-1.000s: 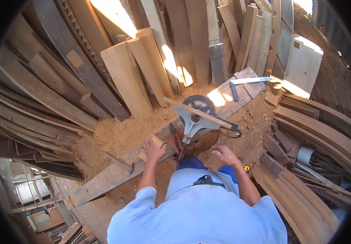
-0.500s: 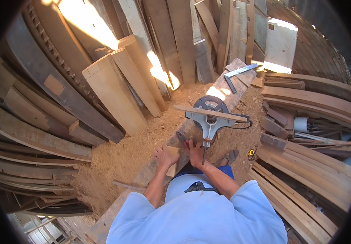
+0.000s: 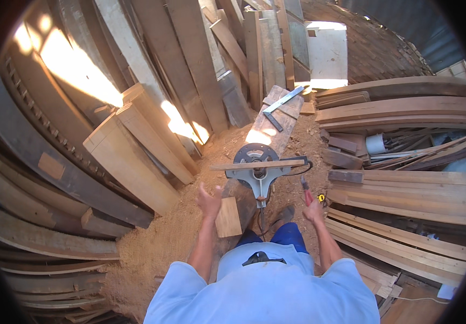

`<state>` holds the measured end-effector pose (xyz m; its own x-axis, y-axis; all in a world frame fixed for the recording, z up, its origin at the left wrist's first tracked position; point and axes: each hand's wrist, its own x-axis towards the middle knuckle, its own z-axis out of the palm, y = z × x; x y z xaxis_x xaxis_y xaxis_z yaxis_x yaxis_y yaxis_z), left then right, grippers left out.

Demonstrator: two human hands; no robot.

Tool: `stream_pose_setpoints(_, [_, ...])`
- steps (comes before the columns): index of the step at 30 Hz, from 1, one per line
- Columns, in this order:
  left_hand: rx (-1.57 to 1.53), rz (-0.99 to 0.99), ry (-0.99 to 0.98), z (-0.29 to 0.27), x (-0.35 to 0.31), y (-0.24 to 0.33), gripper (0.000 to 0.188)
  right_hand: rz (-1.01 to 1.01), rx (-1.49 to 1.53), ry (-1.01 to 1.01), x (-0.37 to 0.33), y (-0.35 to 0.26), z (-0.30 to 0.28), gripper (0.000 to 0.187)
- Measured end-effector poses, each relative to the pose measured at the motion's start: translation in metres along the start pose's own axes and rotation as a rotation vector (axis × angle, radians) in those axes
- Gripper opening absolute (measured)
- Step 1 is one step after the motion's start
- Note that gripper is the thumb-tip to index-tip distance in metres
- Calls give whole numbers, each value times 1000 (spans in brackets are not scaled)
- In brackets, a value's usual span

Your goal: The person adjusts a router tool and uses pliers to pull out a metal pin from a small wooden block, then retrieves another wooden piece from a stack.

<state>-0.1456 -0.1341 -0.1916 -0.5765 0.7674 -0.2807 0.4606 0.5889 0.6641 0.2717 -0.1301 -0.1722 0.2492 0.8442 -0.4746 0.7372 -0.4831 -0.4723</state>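
Observation:
My left hand [image 3: 209, 202] is raised with its fingers apart and nothing in it. Just beside it, a pale rectangular wooden block [image 3: 228, 217] lies on the narrow bench plank [image 3: 236, 190]. Out to the right, my right hand [image 3: 314, 210] is closed round a red-handled tool [image 3: 308, 195] with a dark metal end; its exact kind is too small to make out. Ahead of the block stands a machine with a round black plate and a grey metal bracket [image 3: 258, 171]. A wooden strip [image 3: 227, 166] lies across it.
A metal try square [image 3: 284, 102] rests on the far end of the plank. A yellow tape measure [image 3: 321, 198] is near my right hand. Boards [image 3: 130, 162] lean at the left, and stacked timber [image 3: 400, 197] fills the right. Sawdust [image 3: 141, 248] covers the ground.
My hands have moved apart. The right one has carried the red-handled tool away from the bench to the right; the left has let go of the wooden block. The view has shifted.

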Motion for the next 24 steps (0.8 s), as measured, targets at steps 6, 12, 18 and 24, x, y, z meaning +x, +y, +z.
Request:
stream_pose_setpoints(6, [-29,583,169,-75,34,112,56,-77,-378,139,99,-51,-65,35])
stream_pose_setpoints(12, [280,829,-236,-86,25,156,33,-439,-377,-26,182,-114,-50,35])
stream_pose_setpoints(18, [267,648,-265,-79,-20,145,33,-559,-345,-168,232,-115,1,50])
stream_pose_setpoints(24, [353,425,-351,-63,-51,168,29,-432,-115,219,187,-78,21,50])
